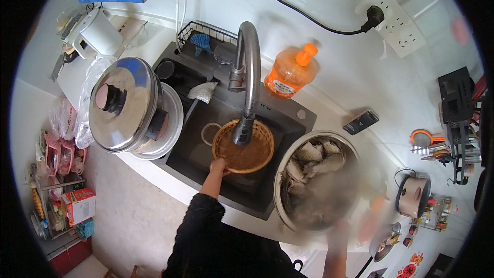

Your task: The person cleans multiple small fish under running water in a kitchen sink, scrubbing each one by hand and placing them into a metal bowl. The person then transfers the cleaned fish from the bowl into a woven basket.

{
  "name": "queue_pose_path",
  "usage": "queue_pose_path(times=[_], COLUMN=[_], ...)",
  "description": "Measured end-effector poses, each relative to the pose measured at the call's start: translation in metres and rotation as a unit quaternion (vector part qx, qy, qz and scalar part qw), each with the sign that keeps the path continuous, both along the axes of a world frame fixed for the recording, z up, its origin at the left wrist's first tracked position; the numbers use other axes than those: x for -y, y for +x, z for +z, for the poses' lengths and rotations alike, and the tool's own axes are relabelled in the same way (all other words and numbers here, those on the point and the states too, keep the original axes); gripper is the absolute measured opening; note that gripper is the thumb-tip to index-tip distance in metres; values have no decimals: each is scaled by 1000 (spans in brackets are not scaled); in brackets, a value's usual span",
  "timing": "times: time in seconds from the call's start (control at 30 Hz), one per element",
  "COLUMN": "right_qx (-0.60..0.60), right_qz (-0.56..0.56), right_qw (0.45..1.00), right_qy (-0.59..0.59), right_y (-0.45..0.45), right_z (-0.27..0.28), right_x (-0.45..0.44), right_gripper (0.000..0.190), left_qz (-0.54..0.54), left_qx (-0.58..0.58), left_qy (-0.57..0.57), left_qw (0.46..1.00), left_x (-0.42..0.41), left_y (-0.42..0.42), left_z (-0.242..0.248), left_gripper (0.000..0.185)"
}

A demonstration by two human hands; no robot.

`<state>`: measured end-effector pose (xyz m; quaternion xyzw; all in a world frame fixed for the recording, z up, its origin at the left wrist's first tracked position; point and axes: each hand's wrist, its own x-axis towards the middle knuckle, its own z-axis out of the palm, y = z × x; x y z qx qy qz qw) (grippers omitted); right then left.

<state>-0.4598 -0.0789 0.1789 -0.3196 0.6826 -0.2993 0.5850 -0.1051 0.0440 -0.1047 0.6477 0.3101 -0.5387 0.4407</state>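
My left hand (219,166) grips the near rim of a round woven basket (218,139) in the dark sink (247,200). The pull-out spray head of the steel faucet (251,65) hangs right over the basket. Its inside looks brown; whether water is running is hard to tell. Right of the sink stands a large stainless steel basin (278,200) with several pieces of fish (324,164) in it. My right hand (339,229) is at the basin's near right rim. A blurred patch covers that hand, so its fingers and grip cannot be made out.
A lidded steel pot (125,123) stands left of the sink. Behind the sink are an orange pump bottle (289,77) and a wire caddy (193,27). A smartphone (361,122) lies behind the basin. Farther right is a small saucepan (413,197); a white kettle (100,33) stands back left.
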Motion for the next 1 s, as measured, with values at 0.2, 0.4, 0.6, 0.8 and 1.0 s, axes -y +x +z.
queue_pose_path(times=[0.2,0.4,0.6,0.8,1.0], right_qx=[-17,-1,34,101,100], right_qz=[3,-7,31,-42,-53], right_qw=[1000,999,999,992,994], right_qy=[-12,-38,-2,56,-8], right_y=[16,53,56,59,88], right_z=[9,20,-24,-92,-115], right_x=[-2,0,22,23,45], right_gripper=[23,21,14,7,12], left_qz=[190,197,51,-67,-211], left_qx=[-313,-371,-148,207,427], left_qy=[-129,-145,-226,-186,-43], left_qw=[922,896,962,958,879], left_x=[-34,-60,-73,-114,-100], left_y=[19,23,26,37,15], left_z=[57,55,73,75,138], left_gripper=[38,36,40,47,51])
